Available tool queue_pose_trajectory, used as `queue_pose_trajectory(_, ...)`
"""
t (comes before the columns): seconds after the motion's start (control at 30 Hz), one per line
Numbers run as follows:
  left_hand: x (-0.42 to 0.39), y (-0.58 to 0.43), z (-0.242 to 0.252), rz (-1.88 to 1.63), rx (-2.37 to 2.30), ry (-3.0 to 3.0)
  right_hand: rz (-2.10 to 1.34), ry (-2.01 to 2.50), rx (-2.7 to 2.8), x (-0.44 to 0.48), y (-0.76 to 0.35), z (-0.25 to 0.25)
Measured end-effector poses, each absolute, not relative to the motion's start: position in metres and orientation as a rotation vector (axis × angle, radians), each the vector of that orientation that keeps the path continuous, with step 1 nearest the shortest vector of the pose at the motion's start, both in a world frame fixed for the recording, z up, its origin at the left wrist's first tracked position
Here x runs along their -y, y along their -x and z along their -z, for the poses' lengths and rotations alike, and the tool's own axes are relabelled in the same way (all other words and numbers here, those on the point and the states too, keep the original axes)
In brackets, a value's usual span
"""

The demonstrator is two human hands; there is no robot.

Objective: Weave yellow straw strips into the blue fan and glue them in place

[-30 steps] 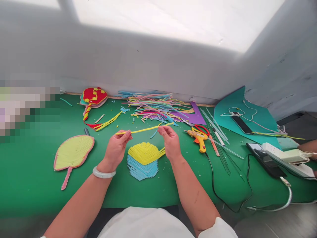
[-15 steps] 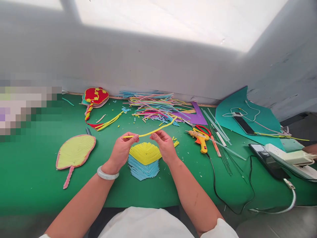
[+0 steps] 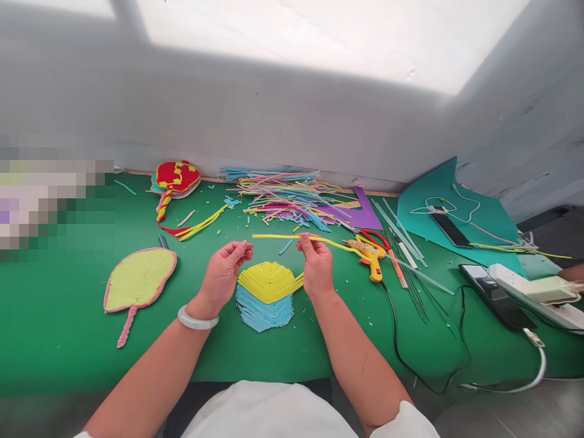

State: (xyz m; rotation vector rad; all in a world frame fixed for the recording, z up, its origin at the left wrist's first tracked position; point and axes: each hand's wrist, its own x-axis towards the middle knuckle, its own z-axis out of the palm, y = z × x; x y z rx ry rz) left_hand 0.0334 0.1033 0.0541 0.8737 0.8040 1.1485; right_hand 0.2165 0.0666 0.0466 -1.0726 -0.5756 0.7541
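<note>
– Green tabletop [image 3: 59, 340] against a pale wall [image 3: 274, 115]. What are the fingers doing?

– On the right hand [image 3: 318, 267], thumb and fingertips are closed in a pinch around a yellow strip [image 3: 278, 236]. On the left hand [image 3: 219, 274], thumb and forefinger are drawn together, just beside the strip's free end, with nothing I can make out between them

– So the strip is in the air?

– Yes, above and beyond the yellow-and-blue panel [image 3: 269, 286] lying flat. It runs nearly straight on the left of the pinch, then bends down to the right, its other end in front of the glue gun [image 3: 375, 263]

– How would it handle?

– Very light, I'd say, bendy but holding some line, and probably not slippery. I'd pinch it softly near the middle and steady the free tip with the other hand; squeezing hard might kink it

– Any brand or writing further out?

– Nothing legible on the gun or the phone [image 3: 495, 298]; small dark marks on the wall are too faint to read
</note>
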Motion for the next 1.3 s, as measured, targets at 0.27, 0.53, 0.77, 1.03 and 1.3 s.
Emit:
queue_pose_trajectory(0.27,-0.103,-0.033,-0.056,-1.012,-0.619,-0.800,-0.825,1.040,0.754,-0.060,-0.206,-0.050)
queue_pose_trajectory(0.53,-0.099,-0.032,-0.060,-0.892,-0.506,-0.771,-0.960,0.982,0.892,-0.055,-0.195,-0.046)
queue_pose_trajectory(0.77,-0.097,-0.033,-0.056,-0.854,-0.511,-0.885,-0.975,1.005,0.950,-0.054,-0.196,-0.046)
queue_pose_trajectory(1.03,-0.091,-0.042,-0.047,-0.761,-0.639,-0.971,-0.955,1.025,1.207,-0.045,-0.192,-0.049)
queue_pose_trajectory(1.3,-0.092,-0.044,-0.044,-0.782,-0.733,-1.023,-0.914,1.033,1.194,-0.049,-0.193,-0.053)
